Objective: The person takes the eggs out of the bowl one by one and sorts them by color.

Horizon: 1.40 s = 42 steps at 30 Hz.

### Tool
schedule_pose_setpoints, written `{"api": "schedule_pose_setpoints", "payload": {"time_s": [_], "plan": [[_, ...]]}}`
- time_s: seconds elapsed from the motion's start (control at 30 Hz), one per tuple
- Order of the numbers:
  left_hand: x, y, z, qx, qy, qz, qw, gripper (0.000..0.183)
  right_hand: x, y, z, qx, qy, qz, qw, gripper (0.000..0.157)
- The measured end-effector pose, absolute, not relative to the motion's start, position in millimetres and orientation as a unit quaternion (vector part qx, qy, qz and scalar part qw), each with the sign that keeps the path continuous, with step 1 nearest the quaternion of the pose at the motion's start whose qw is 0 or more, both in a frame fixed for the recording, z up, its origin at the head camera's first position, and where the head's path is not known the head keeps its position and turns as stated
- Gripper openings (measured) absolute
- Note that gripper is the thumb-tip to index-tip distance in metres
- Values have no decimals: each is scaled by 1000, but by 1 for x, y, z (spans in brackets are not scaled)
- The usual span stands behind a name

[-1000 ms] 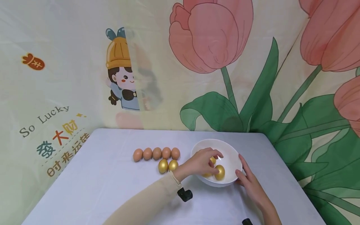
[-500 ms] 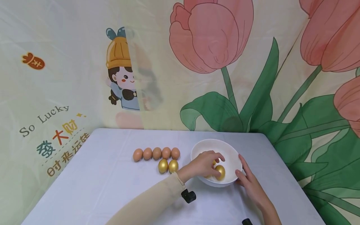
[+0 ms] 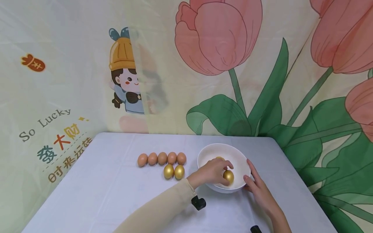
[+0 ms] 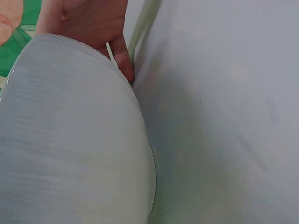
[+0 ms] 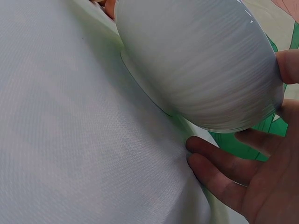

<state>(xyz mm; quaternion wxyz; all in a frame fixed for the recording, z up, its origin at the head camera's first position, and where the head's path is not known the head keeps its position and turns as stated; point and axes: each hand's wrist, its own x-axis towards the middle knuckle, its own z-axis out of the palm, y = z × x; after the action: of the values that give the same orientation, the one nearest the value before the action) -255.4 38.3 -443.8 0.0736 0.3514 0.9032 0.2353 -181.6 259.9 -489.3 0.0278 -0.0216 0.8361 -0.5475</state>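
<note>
In the head view a white bowl (image 3: 242, 161) stands on the right part of the table. My left hand (image 3: 212, 171) reaches down into it, thumb and curved fingers around a golden egg (image 3: 228, 177). Another golden egg (image 3: 220, 158) shows just behind that hand, which hides part of the bowl's inside. My right hand (image 3: 259, 187) grips the bowl's right rim, thumb on the rim and fingers outside. The right wrist view shows the bowl's outer wall (image 5: 201, 60) between thumb and fingers, two lower fingers (image 5: 219, 179) near the tablecloth.
Left of the bowl lies a row of several brown eggs (image 3: 162, 158). Two golden eggs (image 3: 174, 171) lie in front of its right end. The table (image 3: 116, 181) has a white cloth, and a printed curtain (image 3: 163, 81) hangs behind it.
My left hand has shifted right and slightly down inside the bowl, its fingers lower about the front golden egg. The rear golden egg shows farther back. My right hand keeps its hold.
</note>
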Motion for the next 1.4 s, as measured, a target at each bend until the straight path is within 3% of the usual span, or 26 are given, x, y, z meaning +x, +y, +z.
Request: {"api": "schedule_pose_setpoints", "payload": {"time_s": [0.83,1.4], "plan": [[-263,48,-450,343,900,261,73,34,-182,261,-488,-7,832,-553,44,72],[-267,39,-454,349,866,356,28,39,-182,259,-489,-17,833,-552,30,70]]}}
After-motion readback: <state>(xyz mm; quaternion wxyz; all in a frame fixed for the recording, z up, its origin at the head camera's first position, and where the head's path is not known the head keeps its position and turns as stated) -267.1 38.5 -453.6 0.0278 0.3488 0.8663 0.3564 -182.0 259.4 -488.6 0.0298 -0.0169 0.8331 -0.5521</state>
